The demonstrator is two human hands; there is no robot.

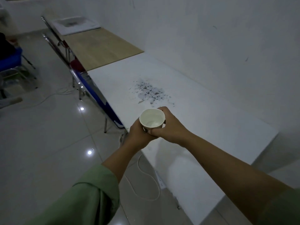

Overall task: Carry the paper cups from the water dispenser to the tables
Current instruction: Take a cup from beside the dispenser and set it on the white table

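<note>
A white paper cup, upright with liquid in it, is held above the front edge of a white table. My left hand cups it from below and the left. My right hand wraps around its right side and back. Both hands touch each other under the cup. A patch of chipped, speckled surface lies on the table just beyond the cup.
A wood-topped table adjoins the white one farther back, then a white tray-like top. Blue and red chairs with chrome legs line the tables' left side. A white cable and power strip lie on the tiled floor.
</note>
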